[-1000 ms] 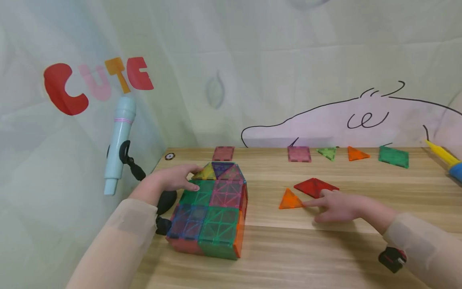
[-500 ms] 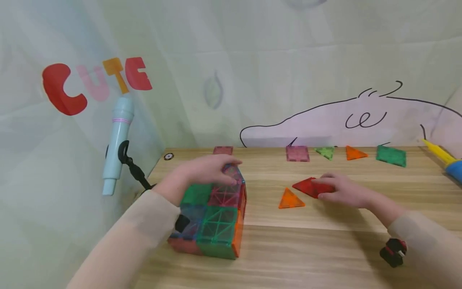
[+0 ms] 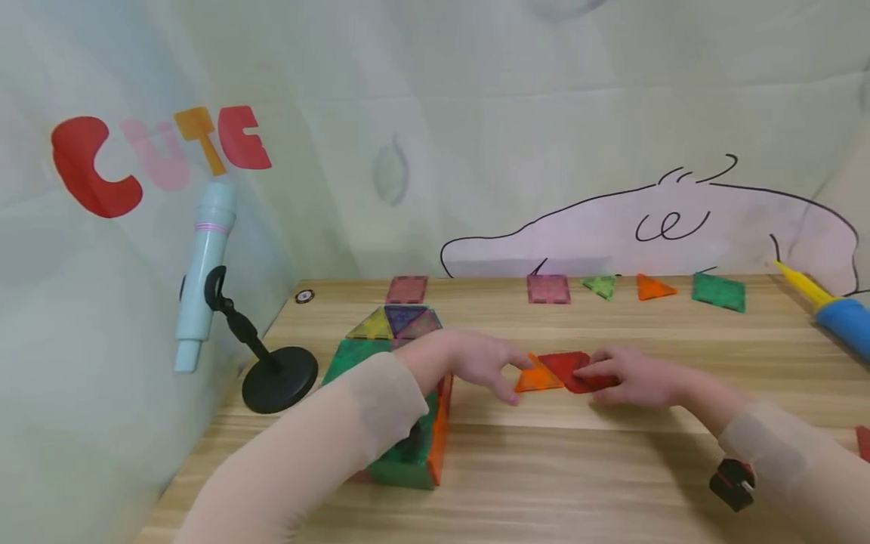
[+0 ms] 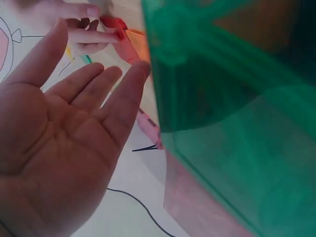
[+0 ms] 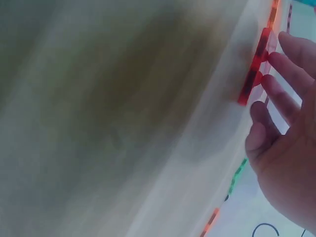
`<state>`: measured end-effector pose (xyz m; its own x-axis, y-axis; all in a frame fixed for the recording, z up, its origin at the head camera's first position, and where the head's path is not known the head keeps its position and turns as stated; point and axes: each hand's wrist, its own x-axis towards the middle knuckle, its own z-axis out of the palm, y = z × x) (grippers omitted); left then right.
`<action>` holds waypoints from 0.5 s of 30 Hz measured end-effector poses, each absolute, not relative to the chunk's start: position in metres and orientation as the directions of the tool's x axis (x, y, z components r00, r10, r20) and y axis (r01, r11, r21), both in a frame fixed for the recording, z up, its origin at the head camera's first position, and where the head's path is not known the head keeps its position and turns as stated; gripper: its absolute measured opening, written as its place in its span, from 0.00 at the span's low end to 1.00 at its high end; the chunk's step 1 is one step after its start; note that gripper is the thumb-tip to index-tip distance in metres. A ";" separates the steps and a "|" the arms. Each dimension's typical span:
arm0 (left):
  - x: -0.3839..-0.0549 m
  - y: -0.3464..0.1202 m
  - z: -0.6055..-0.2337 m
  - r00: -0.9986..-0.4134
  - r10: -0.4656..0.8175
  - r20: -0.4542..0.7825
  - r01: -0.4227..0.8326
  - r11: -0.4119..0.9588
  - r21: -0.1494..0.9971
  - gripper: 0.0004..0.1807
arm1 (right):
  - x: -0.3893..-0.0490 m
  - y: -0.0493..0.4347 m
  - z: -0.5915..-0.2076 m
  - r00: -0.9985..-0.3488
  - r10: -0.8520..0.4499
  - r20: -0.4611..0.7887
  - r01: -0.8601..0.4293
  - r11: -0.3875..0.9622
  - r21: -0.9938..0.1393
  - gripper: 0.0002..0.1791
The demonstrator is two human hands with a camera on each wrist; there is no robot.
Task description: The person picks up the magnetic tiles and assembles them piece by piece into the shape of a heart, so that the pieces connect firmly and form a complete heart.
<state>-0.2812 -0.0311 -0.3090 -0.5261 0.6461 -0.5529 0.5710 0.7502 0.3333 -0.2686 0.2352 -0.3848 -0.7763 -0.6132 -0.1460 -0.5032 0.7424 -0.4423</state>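
In the head view, a flat red magnetic tile piece [image 3: 571, 372] lies against an orange triangle tile [image 3: 539, 376] on the wooden table. My right hand [image 3: 635, 376] touches the red piece with its fingertips, which are also seen on it in the right wrist view. My left hand [image 3: 479, 363] hovers at the orange triangle, thumb and fingers spread; the left wrist view shows its palm [image 4: 64, 133] holding nothing. Beneath the left forearm stands a box of coloured translucent tiles [image 3: 404, 453], partly hidden, with yellow, purple and pink triangles [image 3: 406, 319] at its far end.
Along the back of the table lie pink square tiles [image 3: 548, 289], a green triangle [image 3: 601, 286], an orange triangle [image 3: 655, 287] and a green tile [image 3: 718, 292]. A toy microphone [image 3: 206, 264] on a black stand is at left; a blue-and-yellow object [image 3: 839, 321] at right.
My left hand has left the box's far end and moved right to the orange triangle. My right hand has slid the red piece left and nearer, up against that triangle.
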 end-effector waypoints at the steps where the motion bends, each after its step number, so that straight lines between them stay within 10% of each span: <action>1: -0.282 -0.029 -0.311 -0.526 0.640 -0.560 0.575 0.753 0.320 0.35 | -0.267 0.235 -0.385 -0.775 -0.617 -0.137 -0.509 0.738 -0.443 0.25; 9: -0.283 -0.023 -0.313 -0.498 0.601 -0.626 0.575 0.769 0.280 0.35 | -0.264 0.232 -0.393 -0.781 -0.618 -0.095 -0.514 0.721 -0.466 0.22; 15: -0.283 -0.030 -0.310 -0.546 0.581 -0.604 0.537 0.796 0.281 0.36 | -0.266 0.220 -0.399 -0.818 -0.565 -0.108 -0.463 0.757 -0.461 0.39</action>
